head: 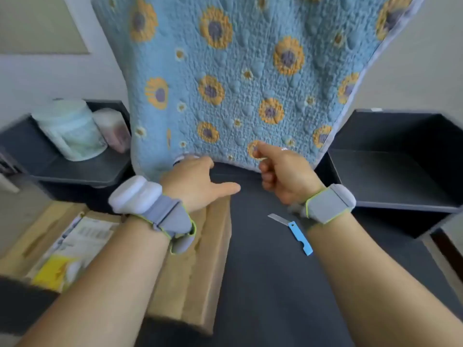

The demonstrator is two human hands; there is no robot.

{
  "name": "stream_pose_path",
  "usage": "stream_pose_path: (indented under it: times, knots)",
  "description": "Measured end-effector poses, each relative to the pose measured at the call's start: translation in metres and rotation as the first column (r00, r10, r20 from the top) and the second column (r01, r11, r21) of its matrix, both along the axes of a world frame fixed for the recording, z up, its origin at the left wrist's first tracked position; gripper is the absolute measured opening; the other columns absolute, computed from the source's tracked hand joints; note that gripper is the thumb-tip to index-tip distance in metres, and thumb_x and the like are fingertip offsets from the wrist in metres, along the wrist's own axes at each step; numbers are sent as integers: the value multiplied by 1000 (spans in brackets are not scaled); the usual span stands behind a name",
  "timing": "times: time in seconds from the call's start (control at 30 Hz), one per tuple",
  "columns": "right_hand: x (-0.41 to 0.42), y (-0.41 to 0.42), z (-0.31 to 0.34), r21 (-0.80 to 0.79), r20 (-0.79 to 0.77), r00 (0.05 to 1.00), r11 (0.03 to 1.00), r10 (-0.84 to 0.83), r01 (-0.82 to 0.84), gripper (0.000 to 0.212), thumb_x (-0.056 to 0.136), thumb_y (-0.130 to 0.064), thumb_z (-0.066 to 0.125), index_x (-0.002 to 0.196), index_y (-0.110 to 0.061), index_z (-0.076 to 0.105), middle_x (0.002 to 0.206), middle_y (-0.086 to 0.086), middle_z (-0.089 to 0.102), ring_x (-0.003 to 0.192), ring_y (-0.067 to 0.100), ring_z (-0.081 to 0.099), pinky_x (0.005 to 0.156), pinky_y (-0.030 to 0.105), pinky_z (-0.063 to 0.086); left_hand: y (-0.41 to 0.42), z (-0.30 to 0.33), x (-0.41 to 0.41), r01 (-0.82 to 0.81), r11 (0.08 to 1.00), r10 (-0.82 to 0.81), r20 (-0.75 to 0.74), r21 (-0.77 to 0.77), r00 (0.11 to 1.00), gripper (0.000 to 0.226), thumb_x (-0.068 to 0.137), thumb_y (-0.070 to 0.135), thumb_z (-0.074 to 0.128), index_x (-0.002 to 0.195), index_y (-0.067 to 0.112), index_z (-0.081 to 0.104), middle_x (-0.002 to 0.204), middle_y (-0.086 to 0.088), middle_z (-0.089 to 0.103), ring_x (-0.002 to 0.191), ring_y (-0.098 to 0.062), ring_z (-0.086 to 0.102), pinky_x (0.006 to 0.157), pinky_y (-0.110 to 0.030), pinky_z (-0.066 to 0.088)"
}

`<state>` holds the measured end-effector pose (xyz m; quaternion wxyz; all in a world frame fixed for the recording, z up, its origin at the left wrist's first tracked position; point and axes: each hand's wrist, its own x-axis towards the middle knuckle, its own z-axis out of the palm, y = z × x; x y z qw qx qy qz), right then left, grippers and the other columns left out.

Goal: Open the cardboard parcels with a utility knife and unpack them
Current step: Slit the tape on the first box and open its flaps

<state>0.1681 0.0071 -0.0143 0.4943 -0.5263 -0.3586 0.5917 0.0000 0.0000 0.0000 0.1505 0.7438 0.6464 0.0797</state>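
Note:
A blue quilted blanket (238,78) with yellow sunflowers hangs across the upper middle of the view. My right hand (283,171) pinches its lower edge between thumb and fingers. My left hand (198,181) grips the lower left corner, with the index finger pointing right. An opened cardboard parcel (200,266) lies under my left forearm on the dark table (270,284). A blue utility knife (295,231) with its blade out rests on the table just below my right wrist, touched by neither hand.
A second cardboard box (45,231) with a shipping label and a yellow item sits at the lower left. A dark shelf unit (400,171) stands to the right. On a dark shelf (82,171) at the left are pale plastic-wrapped rolls (72,128).

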Motion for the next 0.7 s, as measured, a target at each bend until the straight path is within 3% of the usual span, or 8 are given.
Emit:
stream_pose_path:
  times: [0.07, 0.17, 0.27, 0.37, 0.5, 0.6, 0.7]
  knots:
    - [9, -18, -32, 118, 344, 937, 993, -57, 18, 20, 92, -26, 54, 75, -15, 56, 53, -4, 48, 40, 7, 38, 39, 16, 30, -16, -17, 2, 2, 1000, -7, -204, -27, 979, 91, 70, 72, 54, 136, 12, 35, 144, -12, 35, 128, -30, 40, 98, -37, 39]
    - [25, -37, -69, 181, 743, 664, 980, -83, -80, 8, 88, -24, 58, 86, -18, 64, 75, 2, 63, 67, 15, 55, 64, 27, 45, -33, -22, 4, -23, 999, 11, -343, -30, 939, 102, 65, 77, 54, 137, 10, 30, 138, -15, 42, 122, -32, 46, 90, -36, 41]
    - [37, -45, -88, 35, 939, 344, 995, -1, -94, 25, 88, -32, 55, 108, -21, 64, 113, 7, 62, 104, 27, 57, 87, 35, 47, -39, -20, 10, 9, 999, -27, -375, -49, 927, 99, 66, 73, 57, 136, 8, 32, 133, -12, 49, 118, -31, 50, 88, -35, 43]
    - [46, -48, -107, -90, 991, 91, 993, 96, -71, 26, 91, -34, 46, 113, -21, 54, 121, 7, 51, 118, 32, 44, 91, 43, 39, -40, -20, 19, 54, 997, -69, -343, -54, 937, 95, 71, 67, 59, 139, 10, 27, 134, -12, 48, 118, -31, 48, 90, -37, 45]
    - [55, -49, -120, -215, 976, 25, 975, 217, -51, 20, 88, -21, 42, 106, -22, 50, 119, 6, 51, 120, 34, 43, 96, 50, 37, -38, -25, 32, 175, 982, -185, -171, -74, 968, 103, 70, 57, 68, 147, 23, 9, 145, -14, 32, 129, -34, 38, 101, -42, 40]
    - [59, -51, -119, -194, 981, -16, 977, 193, -93, 17, 86, -8, 45, 97, -18, 52, 116, 6, 52, 118, 31, 44, 95, 52, 37, -37, -26, 38, 319, 941, -328, -74, -112, 942, 108, 69, 50, 73, 147, 29, 2, 153, -6, 19, 139, -27, 24, 109, -40, 31]
    - [63, -51, -118, -163, 986, 29, 983, 166, -85, 25, 81, -3, 47, 102, -15, 52, 115, 8, 53, 115, 33, 48, 93, 49, 40, -32, -25, 48, 471, 873, -477, -23, -129, 879, 111, 68, 37, 78, 147, 32, 1, 156, 6, 13, 142, -17, 16, 113, -32, 22]
